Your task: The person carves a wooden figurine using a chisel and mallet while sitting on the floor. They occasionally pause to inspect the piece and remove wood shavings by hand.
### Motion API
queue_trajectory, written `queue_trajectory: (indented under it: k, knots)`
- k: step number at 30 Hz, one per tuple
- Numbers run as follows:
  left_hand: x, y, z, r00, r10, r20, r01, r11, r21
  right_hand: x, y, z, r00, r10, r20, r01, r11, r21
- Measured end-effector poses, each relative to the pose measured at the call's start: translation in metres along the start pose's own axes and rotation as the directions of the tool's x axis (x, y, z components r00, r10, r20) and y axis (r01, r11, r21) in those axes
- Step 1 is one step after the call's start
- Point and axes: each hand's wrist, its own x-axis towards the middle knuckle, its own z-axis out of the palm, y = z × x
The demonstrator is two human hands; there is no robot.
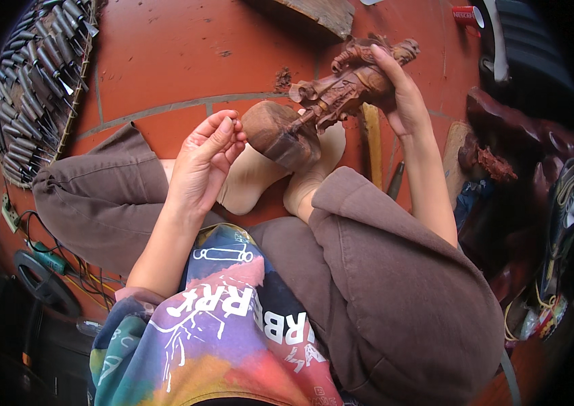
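Observation:
A carved reddish-brown wooden figurine (348, 91) is tilted above my feet, its upper end to the right and its thick, rounded wooden base (266, 128) toward the left. My right hand (400, 95) is wrapped round the figurine's upper part, the thumb lying over the carving. Close beside the left side of the base is my left hand (209, 152), thumb and fingertips pinched together. Whatever sits in that pinch, if anything, is too small to make out. I cannot tell whether these fingertips touch the base.
A round basket (36, 88) of wood-handled carving tools stands at the left. Wood chips (283, 78) lie on the red tiles. Beyond are a wooden block (314, 15) and a red cup (468, 17). A wooden-handled tool (372, 142) lies near my right foot; cables (84, 271) run at lower left.

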Motion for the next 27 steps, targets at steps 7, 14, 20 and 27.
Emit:
queue_trajectory:
  k: [7,14,20,27]
  knots:
    - [0.017,0.0,-0.019,1.0,0.014,-0.027,-0.016,0.998,-0.06,0.008,-0.004,0.001,0.994,0.113,-0.004,-0.112,0.986,-0.122]
    - [0.038,0.001,-0.03,0.996,0.03,-0.088,-0.036,0.997,-0.072,0.025,-0.012,0.024,0.976,-0.082,0.201,0.103,0.99,-0.097]
    - [0.044,-0.007,-0.036,0.99,0.048,-0.133,-0.047,0.999,0.007,0.035,-0.019,0.036,0.996,0.038,0.074,-0.004,0.908,-0.42]
    - [0.046,-0.007,-0.039,0.988,0.045,-0.148,-0.045,0.999,0.001,0.015,-0.026,0.037,0.981,-0.144,0.132,0.18,0.927,-0.329]
